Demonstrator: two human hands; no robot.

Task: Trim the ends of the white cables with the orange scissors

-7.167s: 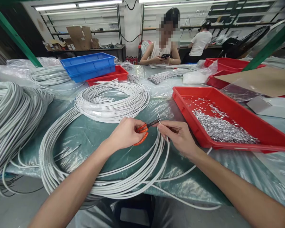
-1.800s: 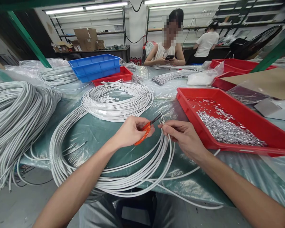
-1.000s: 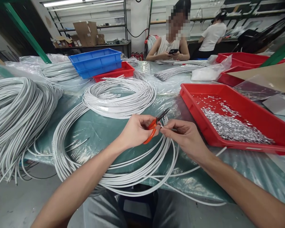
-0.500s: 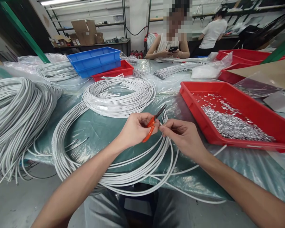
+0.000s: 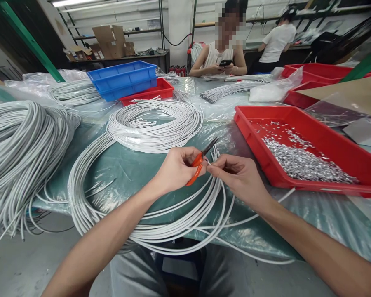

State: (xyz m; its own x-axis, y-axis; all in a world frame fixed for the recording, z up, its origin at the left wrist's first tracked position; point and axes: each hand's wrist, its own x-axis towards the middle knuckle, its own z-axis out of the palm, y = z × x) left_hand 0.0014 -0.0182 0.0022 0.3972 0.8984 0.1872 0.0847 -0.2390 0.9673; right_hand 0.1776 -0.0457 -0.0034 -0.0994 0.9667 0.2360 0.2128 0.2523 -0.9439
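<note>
While a grey bundle lies well left of the left hand, a loop of cables curves below it, and a white coil sits just beyond, apparently set back to free working space. That hand closes around orange-handled scissors, blades angled up and right, seemingly to keep fingers off the metal; whether its fingertips also touch a cable cannot be told. Just beside them, the right hand pinches the loop's cable ends between thumb and fingers, seemingly for steadiness. Close to its right rests a tray of metal bits, probably placed there for easy reach. Bundle and loop both overhang the near edge of the table. The tray's wall tightens room right of the right hand; bare sheeting opens between coil and tray, ahead of the blades.
</note>
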